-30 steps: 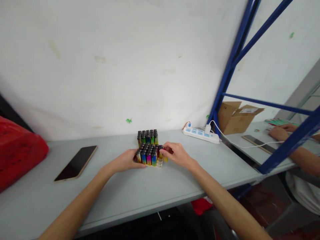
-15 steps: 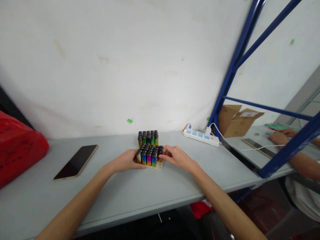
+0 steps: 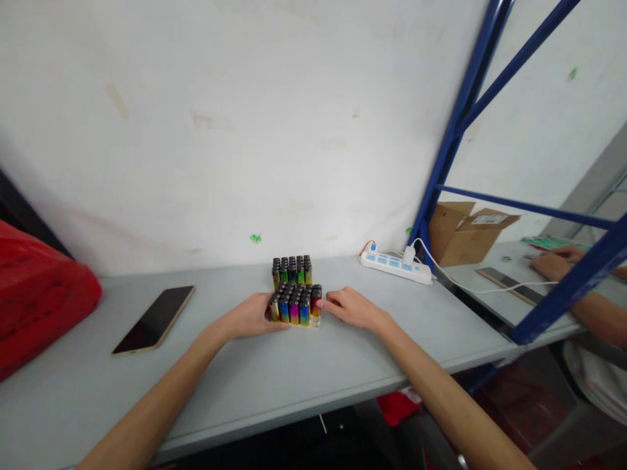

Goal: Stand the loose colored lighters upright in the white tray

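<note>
A block of lighters (image 3: 294, 307) with black tops and shiny multicoloured bodies stands upright in a pale tray (image 3: 314, 322). My left hand (image 3: 252, 314) is wrapped round the block's left side, with the thumb along the front. A bare corner of the tray shows at the front right. Beside it, my right hand (image 3: 353, 307) has its thumb tip against a red lighter (image 3: 316, 305) at the right edge. The right fingers are bent but apart, not closed round the lighter. Behind stands a second group of similar lighters (image 3: 292, 271).
A phone (image 3: 154, 320) and a red plastic bag (image 3: 44, 294) lie to the left on the grey table (image 3: 274, 378). To the right are a power strip (image 3: 396, 266), a blue metal frame (image 3: 441, 170), a cardboard box (image 3: 463, 235) and another person's arm (image 3: 595, 313).
My right fingers have drawn back slightly from the lighter at the tray's right side, which now stands in line with the others. My left hand keeps its hold; the view has shifted slightly.
</note>
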The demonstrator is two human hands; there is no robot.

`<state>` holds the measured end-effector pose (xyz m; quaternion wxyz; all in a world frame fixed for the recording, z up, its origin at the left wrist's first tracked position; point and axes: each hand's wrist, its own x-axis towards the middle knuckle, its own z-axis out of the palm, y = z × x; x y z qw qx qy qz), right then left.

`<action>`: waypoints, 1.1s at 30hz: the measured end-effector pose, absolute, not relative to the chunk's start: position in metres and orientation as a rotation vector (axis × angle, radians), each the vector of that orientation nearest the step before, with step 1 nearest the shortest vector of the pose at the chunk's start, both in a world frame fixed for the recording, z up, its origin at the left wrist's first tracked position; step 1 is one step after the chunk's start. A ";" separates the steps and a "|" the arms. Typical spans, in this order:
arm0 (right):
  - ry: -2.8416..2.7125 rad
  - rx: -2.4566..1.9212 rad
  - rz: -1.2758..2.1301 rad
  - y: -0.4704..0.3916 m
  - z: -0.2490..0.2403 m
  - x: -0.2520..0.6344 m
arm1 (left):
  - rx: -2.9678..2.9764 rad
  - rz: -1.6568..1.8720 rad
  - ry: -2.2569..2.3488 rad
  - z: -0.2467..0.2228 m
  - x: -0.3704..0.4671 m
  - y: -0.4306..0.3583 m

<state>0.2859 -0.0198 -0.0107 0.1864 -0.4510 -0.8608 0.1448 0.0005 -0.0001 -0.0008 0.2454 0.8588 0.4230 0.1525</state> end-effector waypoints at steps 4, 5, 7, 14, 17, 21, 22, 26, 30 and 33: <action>-2.450 -1.342 0.283 -0.019 -0.018 0.281 | 2.392 0.404 1.260 -0.001 0.001 0.001; -2.451 -1.355 0.238 -0.018 -0.021 0.278 | 2.410 0.390 1.308 -0.001 0.002 0.001; -2.433 -1.391 0.172 -0.017 -0.025 0.272 | 2.434 0.364 1.414 -0.001 0.002 0.002; -2.365 -1.388 0.141 -0.010 -0.034 0.262 | 2.445 0.274 1.748 -0.008 0.000 0.007; -2.359 -1.381 0.131 -0.007 -0.036 0.261 | 2.447 0.240 1.790 -0.012 -0.002 0.010; -2.341 -1.393 0.092 -0.006 -0.039 0.260 | 2.426 0.304 1.680 -0.014 -0.004 0.013; -2.329 -1.395 0.083 -0.006 -0.040 0.260 | 2.418 0.324 1.652 -0.014 -0.004 0.013; -2.302 -1.304 0.130 -0.001 -0.045 0.261 | 2.415 0.351 1.598 -0.014 -0.003 0.014; -2.325 -1.060 0.242 0.007 -0.050 0.259 | 2.449 0.312 1.594 -0.017 -0.003 0.014; -2.321 -0.992 0.290 0.011 -0.053 0.259 | 2.467 0.321 1.583 -0.019 -0.003 0.015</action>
